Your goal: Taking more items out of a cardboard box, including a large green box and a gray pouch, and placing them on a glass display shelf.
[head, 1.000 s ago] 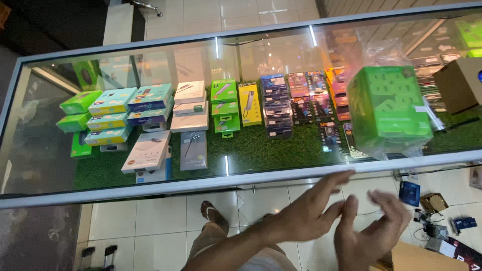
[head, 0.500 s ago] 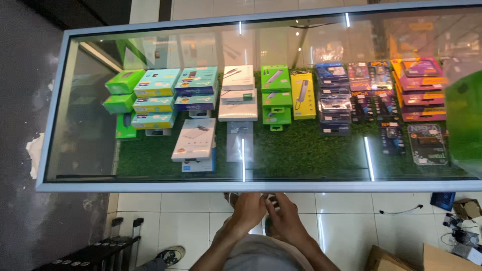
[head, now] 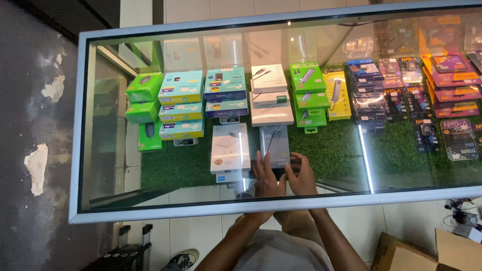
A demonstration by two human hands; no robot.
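Glass-topped display case [head: 80, 125] seen from above, pale metal frame, green turf lining inside. Far left under the glass: green boxes [head: 144, 87] stacked in a column, then teal boxes [head: 181, 87] in overlapping rows just beside them. Nearer the front edge, a flat white box [head: 230, 148] lies on the turf, with a grey box [head: 274, 142] just beside it on its right. Left hand [head: 266, 179] rests on the glass top over the lower end of the grey box, fingers extended and close together, palm down. Right hand [head: 301, 176] sits touching or nearly touching the left, fingers curled inward toward it; the two hands are drawn close together at the thumbs. Whether anything small is pinched between them cannot be told, since the contact area is blurred and partly lost in reflections. Both forearms come up from the bottom of the frame. Behind the hands: stacked white boxes [head: 270, 95], then bright green boxes [head: 307, 79] and a yellow box [head: 337, 93]. Further right, dark blister packs [head: 369, 85] in rows, then orange and pink packages [head: 449, 75] at the far right. Below the case on the tiled floor, a cardboard box [head: 401, 253] at lower right.
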